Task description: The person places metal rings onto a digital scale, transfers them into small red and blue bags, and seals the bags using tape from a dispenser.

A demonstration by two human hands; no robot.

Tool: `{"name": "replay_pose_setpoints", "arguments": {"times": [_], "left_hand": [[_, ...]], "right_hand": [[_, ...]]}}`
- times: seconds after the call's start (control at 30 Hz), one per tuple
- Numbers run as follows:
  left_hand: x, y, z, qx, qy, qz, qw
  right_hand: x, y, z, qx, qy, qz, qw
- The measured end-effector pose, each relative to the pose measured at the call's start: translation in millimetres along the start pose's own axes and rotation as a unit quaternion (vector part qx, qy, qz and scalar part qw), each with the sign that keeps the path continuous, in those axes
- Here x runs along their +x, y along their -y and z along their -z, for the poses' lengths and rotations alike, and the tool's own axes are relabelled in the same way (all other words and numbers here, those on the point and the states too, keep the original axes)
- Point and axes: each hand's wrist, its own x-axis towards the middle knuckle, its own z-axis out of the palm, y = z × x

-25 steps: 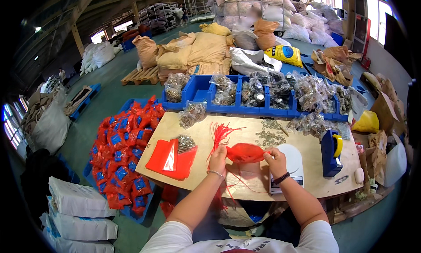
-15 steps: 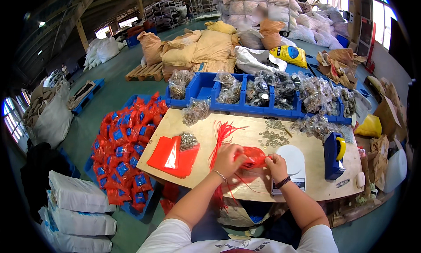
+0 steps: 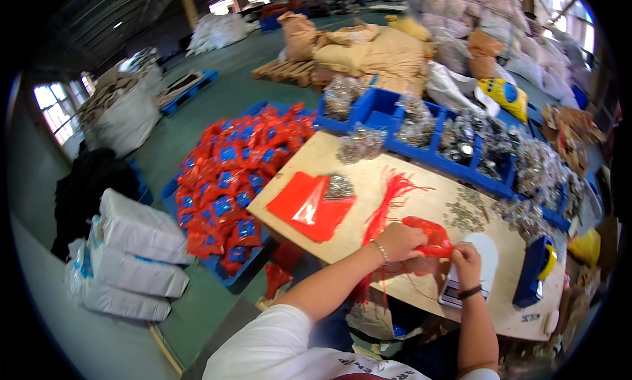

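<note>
Between my two hands is a red plastic bag (image 3: pixel 428 233), held over the wooden table. My left hand (image 3: pixel 400 242) has its fingers closed on the bag's near left side. My right hand (image 3: pixel 466 260) pinches the bag's right end, beside the white scale (image 3: pixel 486 256). A bundle of red ties (image 3: pixel 385 205) lies under and beyond my left wrist, with loose strands hanging off the near edge. To the left, flat red bags (image 3: pixel 313 207) lie stacked, and a small heap of metal screws (image 3: pixel 338 186) rests on their far corner. What the held bag contains, I cannot make out.
Blue bins (image 3: pixel 434 133) with bagged hardware line the table's far edge. Loose washers (image 3: pixel 467 209) lie beyond the scale. A blue tape dispenser (image 3: pixel 534 272) stands on the right. Filled red bags (image 3: pixel 227 182) pile up left of the table, near white packs (image 3: pixel 141 228).
My view has swung left, so the scene sits further right and tilts. Both hands still hold the red bag; my left hand now covers more of its near side.
</note>
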Motion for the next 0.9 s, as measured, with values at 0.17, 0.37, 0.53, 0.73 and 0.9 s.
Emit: {"name": "replay_pose_setpoints", "arguments": {"times": [0.17,0.37,0.53,0.73,0.9], "left_hand": [[1,2,-11,-0.023,-0.024,-0.003,0.999],[-4,1,-6,-0.08,0.011,0.06,0.995],[4,-2,-8,-0.092,0.048,0.052,0.993],[0,5,-9,-0.138,0.18,0.102,0.969],[-7,-5,-2,-0.164,0.087,0.166,0.968]], "right_hand": [[0,1,13,-0.056,0.034,-0.01,0.998],[-6,35,-6,-0.081,0.032,0.06,0.994],[-3,12,7,-0.147,0.038,0.097,0.984],[-3,9,-7,-0.218,0.078,0.096,0.968],[-1,22,-1,-0.221,0.052,0.04,0.973]]}}
